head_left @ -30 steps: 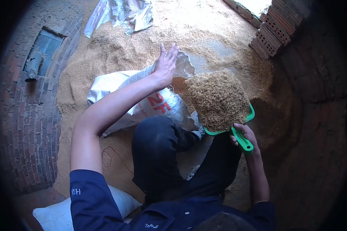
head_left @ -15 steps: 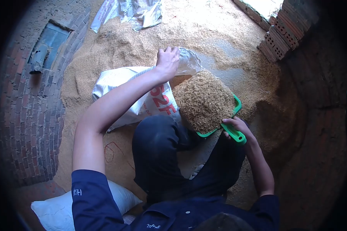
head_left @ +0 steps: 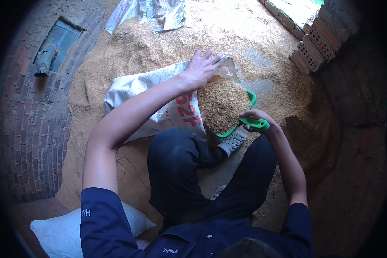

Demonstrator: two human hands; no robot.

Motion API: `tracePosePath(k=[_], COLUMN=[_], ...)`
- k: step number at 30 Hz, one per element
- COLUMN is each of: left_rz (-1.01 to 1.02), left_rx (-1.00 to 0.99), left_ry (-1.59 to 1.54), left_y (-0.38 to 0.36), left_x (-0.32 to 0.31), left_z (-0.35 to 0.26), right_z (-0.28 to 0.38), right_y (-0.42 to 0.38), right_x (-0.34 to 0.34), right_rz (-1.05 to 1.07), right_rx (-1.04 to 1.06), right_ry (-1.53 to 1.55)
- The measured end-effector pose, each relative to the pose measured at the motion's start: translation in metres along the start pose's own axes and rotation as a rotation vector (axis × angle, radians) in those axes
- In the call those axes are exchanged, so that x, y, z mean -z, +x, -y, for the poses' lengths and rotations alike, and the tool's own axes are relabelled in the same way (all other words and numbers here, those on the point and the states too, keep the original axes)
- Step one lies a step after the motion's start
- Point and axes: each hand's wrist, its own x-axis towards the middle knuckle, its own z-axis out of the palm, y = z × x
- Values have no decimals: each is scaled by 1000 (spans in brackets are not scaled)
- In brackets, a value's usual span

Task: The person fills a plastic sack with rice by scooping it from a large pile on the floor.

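Observation:
In my right hand (head_left: 257,119), closed round its handle, is a green dustpan (head_left: 253,99) heaped with tan, husk-like material (head_left: 224,105). The pan's front edge lies inside the mouth of a white woven sack (head_left: 159,114) with red print; the heap hides that edge. My left hand (head_left: 201,71) is at the upper rim of the mouth, fingers stretched apart along it, keeping it raised. Its thumb is hidden. A translucent liner (head_left: 231,66) shows beyond the fingertips. The sack lies on its side, left of the pan.
Loose husk-like material (head_left: 142,47) covers much of the floor. Another white sack (head_left: 58,234) lies at lower left. Crumpled sacks (head_left: 163,15) lie at the back. Stacked hollow bricks (head_left: 314,47) stand at right, a brick wall (head_left: 34,129) at left. My shoe (head_left: 233,142) is below the pan.
The loaded dustpan has moved left and up, further into the sack's mouth. My left hand has shifted right along the rim, and its fingers have spread from a bunched grip.

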Motion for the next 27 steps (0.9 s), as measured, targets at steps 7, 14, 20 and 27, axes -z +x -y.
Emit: tracePosePath(k=[7,14,20,27], left_rz=[22,116,26,-12], left_rx=[50,126,256,395], left_ry=[120,257,203,59], left_y=[2,21,27,39], left_x=[6,12,19,32], left_z=[35,97,96,95], right_z=[88,112,69,32], right_y=[47,79,60,38], right_x=[-68,-124,-77,3], right_rz=[79,-215,-419,-724], right_rx=[185,821,1208,1569], right_ry=[-465,-1579,-1894,-2058])
